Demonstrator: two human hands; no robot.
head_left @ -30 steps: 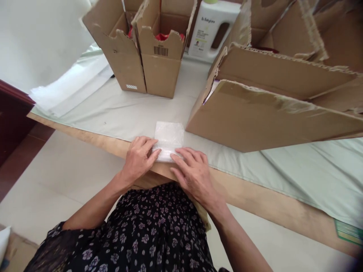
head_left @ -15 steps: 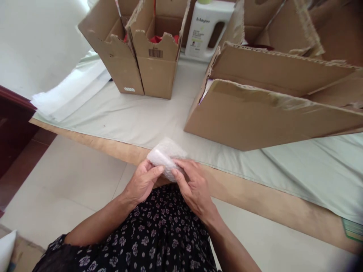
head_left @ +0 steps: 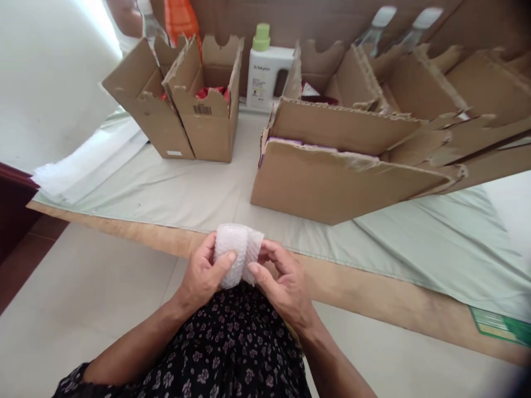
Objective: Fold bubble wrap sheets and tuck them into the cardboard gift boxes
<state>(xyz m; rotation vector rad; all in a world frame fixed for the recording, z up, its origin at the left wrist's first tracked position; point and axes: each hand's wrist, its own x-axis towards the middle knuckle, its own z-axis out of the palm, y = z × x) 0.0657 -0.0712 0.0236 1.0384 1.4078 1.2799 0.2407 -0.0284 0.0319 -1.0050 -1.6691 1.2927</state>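
A small bundle of white bubble wrap [head_left: 230, 239] is held in front of my lap, just off the table's near edge. My left hand [head_left: 202, 275] grips its left side, thumb on top and fingers behind. At the bundle's right, a loose flap stands out, and my right hand [head_left: 286, 284] pinches its edge between thumb and fingers. Whether anything lies inside the wrap is hidden.
Two narrow cardboard boxes [head_left: 211, 130] stand at the back left. A wide cardboard box [head_left: 332, 179] stands at right. Between them is a white detergent bottle [head_left: 265, 77] with a green cap. White sheets [head_left: 95, 157] lie at left on the cloth-covered table [head_left: 166, 199].
The bubble wrap has turned more upright, and its flap now points right. My right hand has shifted to the flap's edge. The view has tilted up, showing more bottles behind the boxes.
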